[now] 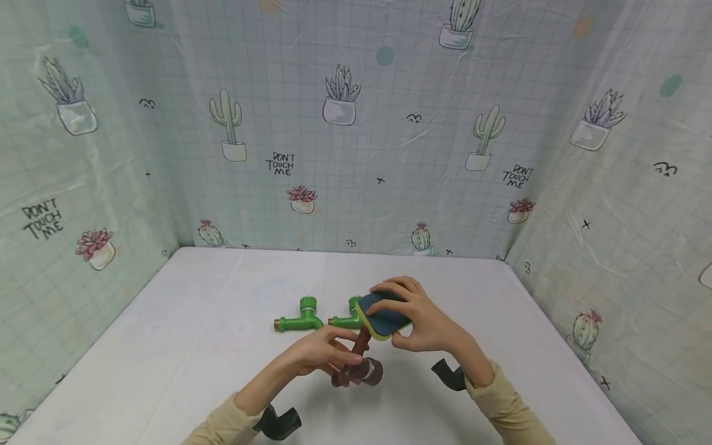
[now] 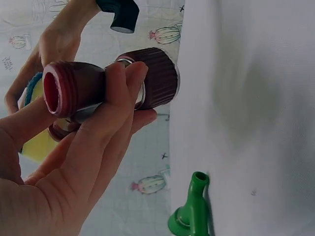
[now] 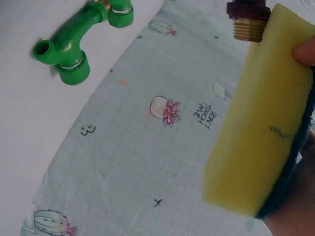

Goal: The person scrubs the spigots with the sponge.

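My left hand (image 1: 325,352) holds a dark red plastic tap (image 1: 368,371) above the table, fingers curled round its body. In the left wrist view the tap's round open mouth (image 2: 51,91) faces the camera, and its ribbed knob (image 2: 155,78) points away. My right hand (image 1: 425,320) grips a sponge (image 1: 388,318) with a dark blue scouring side and a yellow foam side. In the right wrist view the yellow foam (image 3: 251,123) is right at the tap's brass threaded end (image 3: 247,29). In the head view the sponge overlaps the tap's upper end.
Two green taps (image 1: 300,322) lie side by side on the white table (image 1: 222,346) beyond my hands. One black curved pipe piece (image 1: 280,423) is beside my left forearm, another (image 1: 449,375) beside my right. Cactus-print sheeting (image 1: 384,154) surrounds the table's back and sides.
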A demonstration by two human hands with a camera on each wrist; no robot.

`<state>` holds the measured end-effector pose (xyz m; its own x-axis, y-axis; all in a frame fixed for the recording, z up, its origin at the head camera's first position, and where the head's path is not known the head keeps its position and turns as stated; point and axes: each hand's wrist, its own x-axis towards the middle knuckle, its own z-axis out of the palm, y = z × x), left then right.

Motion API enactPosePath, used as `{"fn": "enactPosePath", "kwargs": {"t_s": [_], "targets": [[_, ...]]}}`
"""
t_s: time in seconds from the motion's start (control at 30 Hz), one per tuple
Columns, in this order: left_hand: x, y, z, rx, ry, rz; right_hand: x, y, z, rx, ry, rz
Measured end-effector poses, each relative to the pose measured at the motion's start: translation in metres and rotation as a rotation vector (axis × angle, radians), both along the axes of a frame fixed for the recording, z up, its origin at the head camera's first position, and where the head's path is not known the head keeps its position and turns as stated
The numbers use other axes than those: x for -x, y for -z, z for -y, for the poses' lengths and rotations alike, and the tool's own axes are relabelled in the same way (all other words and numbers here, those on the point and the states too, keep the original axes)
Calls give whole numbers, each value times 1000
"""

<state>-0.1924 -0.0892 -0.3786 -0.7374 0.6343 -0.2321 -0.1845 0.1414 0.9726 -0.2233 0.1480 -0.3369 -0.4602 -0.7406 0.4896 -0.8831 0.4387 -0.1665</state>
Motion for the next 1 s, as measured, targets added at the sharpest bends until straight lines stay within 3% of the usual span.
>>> {"fn": "enactPosePath", "kwargs": {"t_s": [0.17,0.23,0.4,0.53,0.63,0.83,1.0], "targets": [[-2,2,3,-100,14,74,-3,5,-2,-18,-21,34],[-3,2,6,-159,12,118,-2,10,-5,-25,-10,9],[0,-1,16,-264,-93,158,2,29,-18,-43,58,-83],[0,-2,19,-216,-139,86,1,28,-19,62,112,-17],[-2,-2,17,-129,-171,-15,-3,19,-10,120,133,73],[-6,-4,10,-2,-303,-210,-8,17,15,30,205,124],[-4,-6,8,-30,-382,-251,-12,23,22,48,184,133]]}}
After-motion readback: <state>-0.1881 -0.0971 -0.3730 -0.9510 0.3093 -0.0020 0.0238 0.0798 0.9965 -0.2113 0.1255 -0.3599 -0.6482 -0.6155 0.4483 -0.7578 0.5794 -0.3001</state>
